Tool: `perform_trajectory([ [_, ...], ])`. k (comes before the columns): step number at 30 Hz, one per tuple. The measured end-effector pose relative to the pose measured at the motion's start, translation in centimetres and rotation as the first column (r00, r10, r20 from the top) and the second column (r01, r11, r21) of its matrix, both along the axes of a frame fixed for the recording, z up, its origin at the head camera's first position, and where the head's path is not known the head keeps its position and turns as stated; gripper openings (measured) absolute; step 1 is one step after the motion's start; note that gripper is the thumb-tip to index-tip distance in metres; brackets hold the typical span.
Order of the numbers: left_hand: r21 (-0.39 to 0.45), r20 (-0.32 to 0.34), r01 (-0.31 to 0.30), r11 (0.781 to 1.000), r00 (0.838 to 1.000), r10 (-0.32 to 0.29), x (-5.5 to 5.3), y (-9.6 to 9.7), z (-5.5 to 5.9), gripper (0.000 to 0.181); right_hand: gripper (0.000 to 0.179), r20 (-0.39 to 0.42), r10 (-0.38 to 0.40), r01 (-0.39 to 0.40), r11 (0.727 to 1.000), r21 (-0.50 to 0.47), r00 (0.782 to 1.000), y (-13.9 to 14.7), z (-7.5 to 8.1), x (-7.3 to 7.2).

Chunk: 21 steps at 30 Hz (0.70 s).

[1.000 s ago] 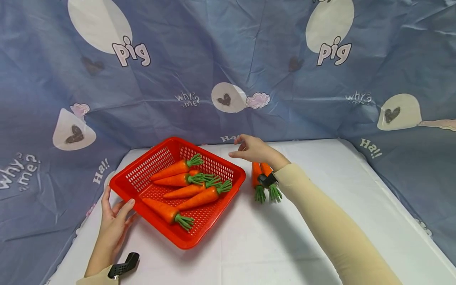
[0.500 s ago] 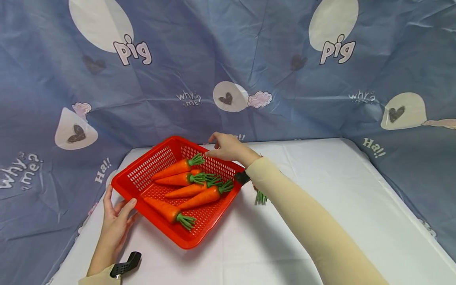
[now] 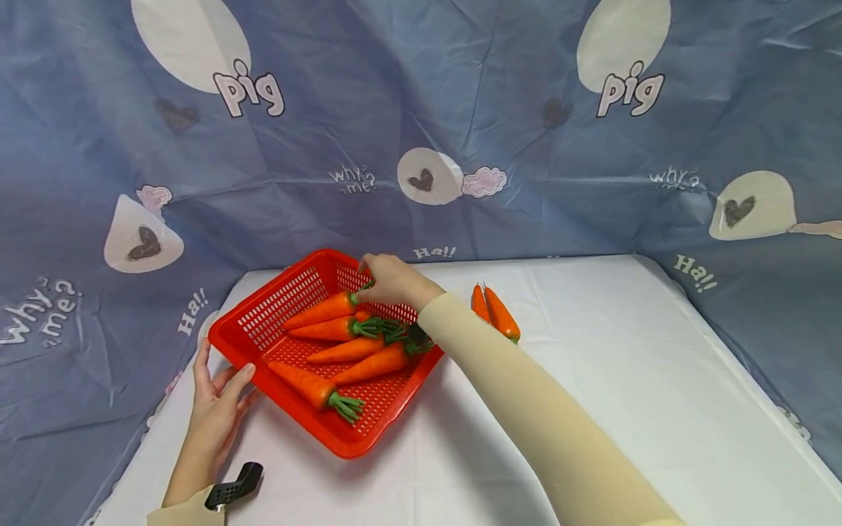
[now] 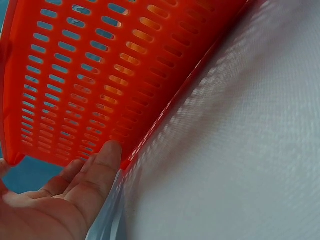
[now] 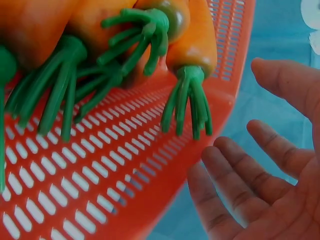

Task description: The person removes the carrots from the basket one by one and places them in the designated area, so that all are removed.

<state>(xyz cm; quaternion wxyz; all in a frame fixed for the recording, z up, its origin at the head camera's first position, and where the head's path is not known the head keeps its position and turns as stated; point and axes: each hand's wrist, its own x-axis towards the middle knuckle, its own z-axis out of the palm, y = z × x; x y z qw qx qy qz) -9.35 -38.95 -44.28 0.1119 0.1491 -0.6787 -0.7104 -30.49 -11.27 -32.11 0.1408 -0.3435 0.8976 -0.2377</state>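
left hand: your left hand (image 3: 213, 418) grips the near left edge of the red, rectangular, slatted plastic basket (image 3: 297, 415), thumb on the rim, other fingers against the outer wall.
right hand: the fingers of your right hand (image 3: 395, 283) are spread and hold nothing, at the basket's far right side; you cannot tell whether they touch the rim.
basket: between your two sets of fingers, on the white-covered table (image 3: 618, 387).
steady side: let your left fingers brace lightly; a hard push there could skid the basket, i judge.
reaching side: bring your right fingers down outside the wall, palm facing it, clear of the green stalks just beside them.
watch for: your sleeve (image 3: 526, 405) crosses low over the right edge; lift the forearm so it snags nothing.
carrots inside: six long, tapered orange carrots with green stalk tops (image 3: 322, 310) that you can make out, one mostly hidden, all left of your right fingers.
carrots outside: two loose orange carrots (image 3: 503, 314), right of your right fingers, partly behind the sleeve.
baskets: one.
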Motion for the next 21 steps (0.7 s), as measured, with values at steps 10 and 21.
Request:
perform_trajectory([
  [10,-0.030,0.009,0.010,1.000,1.000,-0.010,-0.2,0.0,0.1,0.094,0.057,-0.120,-0.012,0.024,0.995,0.098,0.993,-2.3,-0.6,0.9],
  [21,-0.040,0.044,-0.007,0.999,0.999,0.009,-0.2,0.1,0.3,0.096,0.061,-0.083,0.046,-0.031,0.983,0.179,0.996,-4.0,-1.1,1.0],
])
